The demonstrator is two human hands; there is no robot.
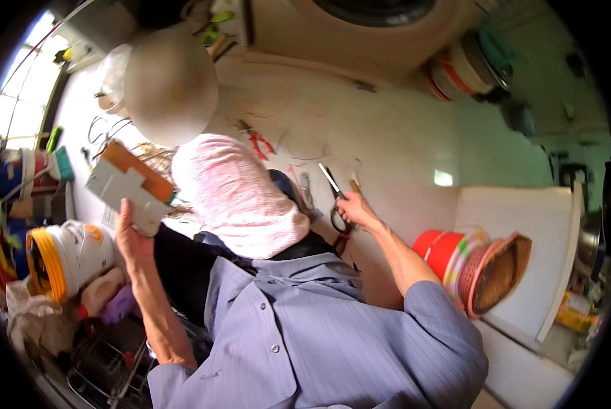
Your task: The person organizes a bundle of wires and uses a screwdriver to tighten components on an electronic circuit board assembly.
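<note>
My left hand (134, 235) grips the lower edge of a flat panel (130, 187), part pale grey and part orange-brown, raised beside my knee. Down at the floor, my right hand (357, 210) is closed on a pair of scissors (329, 178) with a dark loop handle, the blades pointing away from me. Around it lie a slim grey tool (307, 191), a tool with a wooden-looking handle (354, 185) and a red-and-black handled tool (342, 243). Farther off are red-handled pliers (258, 142). A pink-and-white cloth (234, 198) covers my leg.
A blurred pale round object (171, 85) stands ahead on the left, with loose wires (154, 155) near it. A white bucket with a yellow rim (70, 259) lies at left. On the right are a red bucket (436, 251) and a basket (496, 276). A front-loading machine (360, 34) stands ahead.
</note>
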